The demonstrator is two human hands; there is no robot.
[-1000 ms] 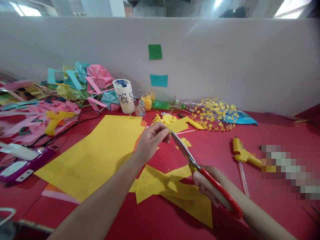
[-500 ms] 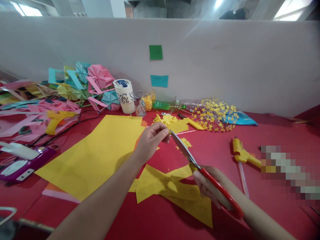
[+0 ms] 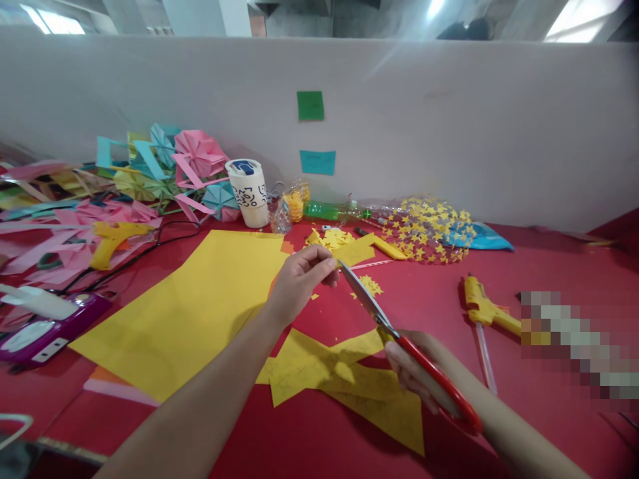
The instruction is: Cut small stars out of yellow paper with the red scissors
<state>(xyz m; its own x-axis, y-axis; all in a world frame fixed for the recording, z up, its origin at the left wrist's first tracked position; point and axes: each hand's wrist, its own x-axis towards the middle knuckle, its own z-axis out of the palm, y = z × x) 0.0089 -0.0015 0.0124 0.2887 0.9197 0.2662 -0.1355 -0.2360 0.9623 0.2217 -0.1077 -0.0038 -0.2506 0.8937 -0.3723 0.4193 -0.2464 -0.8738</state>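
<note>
My left hand [image 3: 302, 273] is closed in a pinch on a small yellow paper piece [image 3: 337, 263], mostly hidden by the fingertips. In my right hand [image 3: 417, 362] are red-handled scissors [image 3: 367, 296], their blades pointing up and left with the tips at that piece. The blades look nearly together. Beneath and between my hands lie cut yellow paper scraps [image 3: 349, 379] with faint drawn lines. Small yellow paper stars [image 3: 369, 287] sit just behind the blades, and a pile of yellow cuttings [image 3: 329, 237] lies beyond my left fingers.
A large yellow sheet [image 3: 200, 299] covers the left of the red table. Around it are a white tumbler [image 3: 247, 193], a purple power strip [image 3: 52, 332] and a yellow glue gun [image 3: 112, 243]. Another glue gun [image 3: 482, 303] rests at right. A star-covered bottle [image 3: 432, 229] lies by the wall.
Very little differs. The scissors' red handle has shifted slightly left, and my left hand keeps its pinch in nearly the same place.
</note>
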